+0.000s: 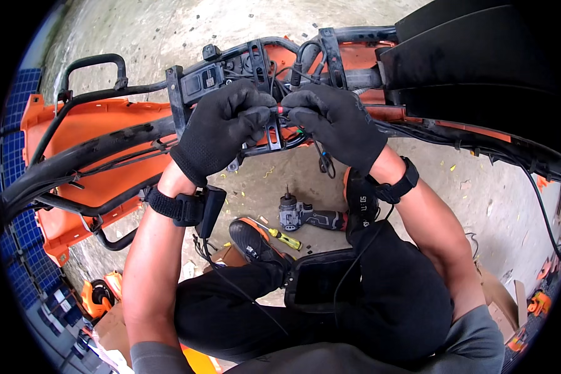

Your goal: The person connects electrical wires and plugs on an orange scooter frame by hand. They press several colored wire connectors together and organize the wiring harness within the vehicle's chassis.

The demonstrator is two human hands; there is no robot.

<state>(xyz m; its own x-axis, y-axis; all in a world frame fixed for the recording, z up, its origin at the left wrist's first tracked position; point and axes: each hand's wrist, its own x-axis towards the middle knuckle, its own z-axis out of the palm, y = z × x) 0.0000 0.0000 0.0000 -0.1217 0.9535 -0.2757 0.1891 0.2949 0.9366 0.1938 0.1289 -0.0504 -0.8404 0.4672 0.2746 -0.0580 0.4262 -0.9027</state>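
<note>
Both hands wear black gloves and meet over a black tubular vehicle frame (140,134) with orange plastic panels (93,162). Between the fingertips of my left hand (227,124) and my right hand (330,128) is a thin connector (281,110) with a red section, pinched from either side. Black cables and a slotted metal bracket (274,138) lie just below and behind it. A small black box-like unit (199,80) is fixed to the frame left of my hands.
A cordless driver (305,217) and a yellow screwdriver (287,240) lie on the concrete floor (417,206) between my feet, near a black open bin (321,280). A large black panel (467,62) fills the upper right. Cardboard (498,299) and orange parts (98,293) lie beside me.
</note>
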